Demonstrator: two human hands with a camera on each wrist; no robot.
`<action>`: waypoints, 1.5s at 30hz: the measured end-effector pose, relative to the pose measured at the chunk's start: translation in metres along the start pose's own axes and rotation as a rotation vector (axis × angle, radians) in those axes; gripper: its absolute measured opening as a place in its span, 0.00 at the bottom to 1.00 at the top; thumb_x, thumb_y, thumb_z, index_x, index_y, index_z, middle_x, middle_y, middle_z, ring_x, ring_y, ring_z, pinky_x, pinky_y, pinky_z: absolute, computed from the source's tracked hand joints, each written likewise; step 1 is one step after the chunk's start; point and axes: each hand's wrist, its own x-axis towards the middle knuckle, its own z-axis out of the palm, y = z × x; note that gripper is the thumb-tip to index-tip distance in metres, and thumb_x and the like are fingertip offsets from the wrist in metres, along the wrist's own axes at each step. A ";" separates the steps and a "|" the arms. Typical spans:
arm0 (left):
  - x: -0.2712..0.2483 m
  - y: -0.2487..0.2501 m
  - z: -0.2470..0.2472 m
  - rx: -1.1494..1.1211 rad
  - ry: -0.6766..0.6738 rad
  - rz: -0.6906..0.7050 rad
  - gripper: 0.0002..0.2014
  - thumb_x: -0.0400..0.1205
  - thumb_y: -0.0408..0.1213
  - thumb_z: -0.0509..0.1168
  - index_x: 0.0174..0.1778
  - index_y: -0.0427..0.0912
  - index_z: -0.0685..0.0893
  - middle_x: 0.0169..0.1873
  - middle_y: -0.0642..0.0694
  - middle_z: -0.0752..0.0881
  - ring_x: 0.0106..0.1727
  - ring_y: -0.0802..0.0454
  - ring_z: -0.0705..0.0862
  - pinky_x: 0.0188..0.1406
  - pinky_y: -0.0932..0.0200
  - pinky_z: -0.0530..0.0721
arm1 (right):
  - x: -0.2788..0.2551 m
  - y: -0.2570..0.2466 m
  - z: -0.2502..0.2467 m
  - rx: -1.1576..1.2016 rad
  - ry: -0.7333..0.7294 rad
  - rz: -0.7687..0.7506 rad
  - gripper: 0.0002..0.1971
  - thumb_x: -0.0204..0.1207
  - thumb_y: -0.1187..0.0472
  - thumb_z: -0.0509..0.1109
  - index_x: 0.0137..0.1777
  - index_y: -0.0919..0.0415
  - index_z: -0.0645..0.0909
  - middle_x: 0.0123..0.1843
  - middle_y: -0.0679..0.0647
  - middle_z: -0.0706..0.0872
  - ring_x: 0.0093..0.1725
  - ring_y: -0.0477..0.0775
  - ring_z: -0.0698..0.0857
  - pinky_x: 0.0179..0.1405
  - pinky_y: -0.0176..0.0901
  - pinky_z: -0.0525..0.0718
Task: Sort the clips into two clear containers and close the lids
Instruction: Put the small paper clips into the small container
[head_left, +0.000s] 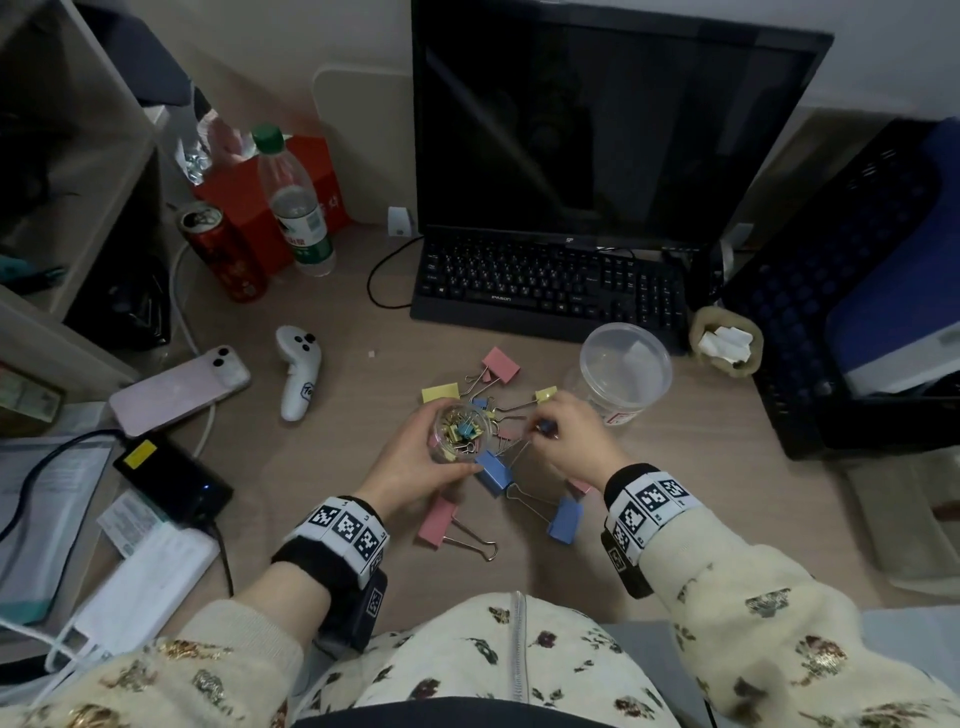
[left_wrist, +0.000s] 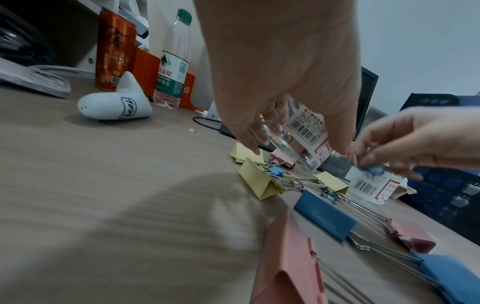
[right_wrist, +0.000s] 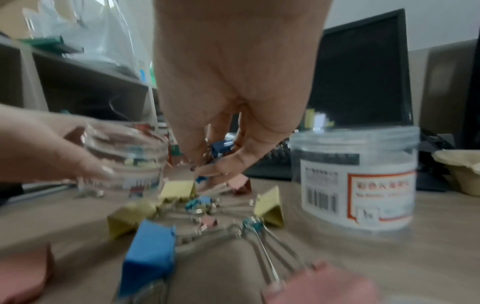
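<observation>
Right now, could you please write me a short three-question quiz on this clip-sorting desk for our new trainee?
1. True or false: the small jar in the left hand already holds small clips.
2. What does the right hand pinch? A) a small blue clip B) a pen C) a lid
3. Fill in: the large jar standing in front of the keyboard has ____ clips inside.

Key: 1 true; 2 A; 3 no.

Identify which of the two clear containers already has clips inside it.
It is the small clear jar gripped by the left hand, holding small clips. The larger clear tub standing by the keyboard looks empty.
</observation>
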 end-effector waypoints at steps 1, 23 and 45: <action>0.002 0.001 0.001 -0.014 -0.009 0.009 0.43 0.59 0.53 0.84 0.70 0.58 0.74 0.66 0.57 0.82 0.67 0.57 0.81 0.73 0.47 0.79 | 0.001 -0.007 -0.004 0.046 0.033 -0.038 0.06 0.76 0.62 0.69 0.49 0.57 0.87 0.51 0.52 0.78 0.51 0.50 0.78 0.56 0.45 0.79; 0.025 0.011 0.002 -0.120 -0.043 0.045 0.40 0.58 0.58 0.84 0.66 0.64 0.76 0.62 0.59 0.85 0.64 0.57 0.85 0.64 0.43 0.85 | 0.022 -0.048 -0.005 0.126 0.211 -0.239 0.12 0.80 0.45 0.66 0.55 0.47 0.88 0.48 0.44 0.91 0.48 0.47 0.88 0.46 0.53 0.87; 0.026 -0.001 -0.028 -0.064 0.085 -0.064 0.46 0.63 0.46 0.85 0.77 0.48 0.71 0.67 0.53 0.80 0.66 0.58 0.81 0.71 0.55 0.81 | 0.048 -0.001 0.044 -0.263 -0.244 0.069 0.17 0.72 0.58 0.71 0.61 0.57 0.78 0.58 0.54 0.76 0.53 0.59 0.82 0.47 0.53 0.85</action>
